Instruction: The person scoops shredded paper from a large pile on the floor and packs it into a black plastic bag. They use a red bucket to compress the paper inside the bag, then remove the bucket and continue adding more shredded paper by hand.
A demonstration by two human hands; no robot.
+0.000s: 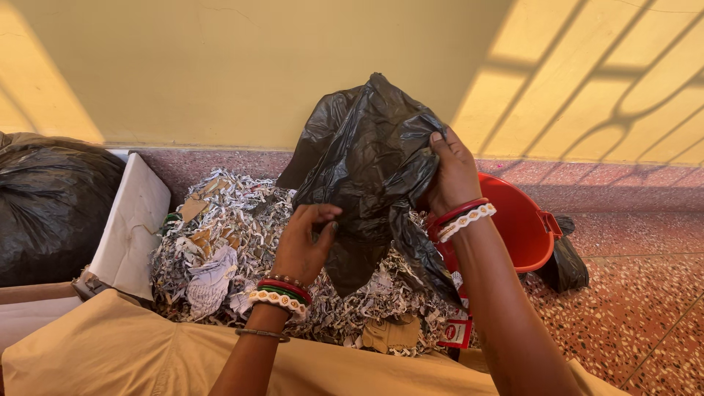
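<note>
Both hands are up on a crumpled black plastic bag (370, 165), held in the air above the heap of shredded paper (242, 249). The right hand (451, 176) grips the bag's upper edge at about 3 o'clock of the bag, fingers curled shut over a fold of plastic. The left hand (302, 246) pinches the lower part at about 7 o'clock, thumb and fingertips closed on the film.

Step in hand, as I read it: working the bag open, hunting for its mouth. The plastic is bunched and stuck to itself; no opening shows. The move this calls for would be to rub the two layers apart at the rim and spread the hands wider. That is a judgement, not something seen.

Containers:
- Black bag in hand: looks limp and empty; the inside is not visible.
- Red bucket (524, 227) at 3 o'clock of the heap, tipped on its side on the speckled floor (631, 308); its contents are hidden behind the right arm.
- A small black bag (565, 264) lies just behind the bucket; contents unknown.
- A full black sack (51, 205) at 9 o'clock, bulging and closed over; contents not visible.
- A white cardboard sheet (132, 224) leans between the sack and the heap.

The shredded paper lies loose on the floor, with brown card scraps mixed in.
</note>
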